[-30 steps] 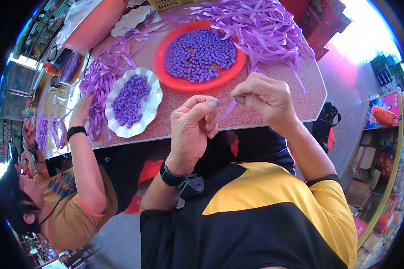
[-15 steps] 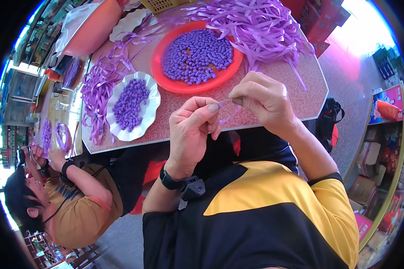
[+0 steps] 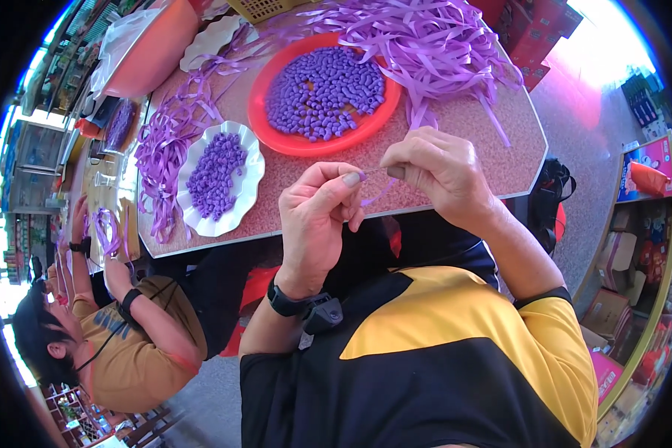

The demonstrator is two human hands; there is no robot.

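Observation:
My left hand (image 3: pixel 322 205) is closed in a pinch, with a small purple bead (image 3: pixel 363 176) at the tips of thumb and forefinger. Facing it, my right hand (image 3: pixel 442 173) pinches thumb against forefinger. A narrow purple ribbon (image 3: pixel 379 196) hangs in a slack curve between the two hands, one end reaching my right fingertips. Both hands are held over the table's front edge. Just beyond them lies a red plate (image 3: pixel 306 145) spread with purple beads (image 3: pixel 325 89). Left of it, a white scalloped dish (image 3: pixel 250 179) holds more purple beads (image 3: pixel 215 175).
Heaps of purple ribbon (image 3: pixel 433 45) cover the table's (image 3: pixel 291 194) far right, with more ribbon (image 3: pixel 168 149) along its left. A pink basin (image 3: pixel 153 56) and a yellow basket (image 3: pixel 265 7) stand at the back. At left, another person (image 3: pixel 138 336) handles purple strands. Shelves (image 3: pixel 635 276) stand at right.
My right hand has come down slightly, and the thin strand seen between my fingertips no longer shows. The other person's hands have moved apart.

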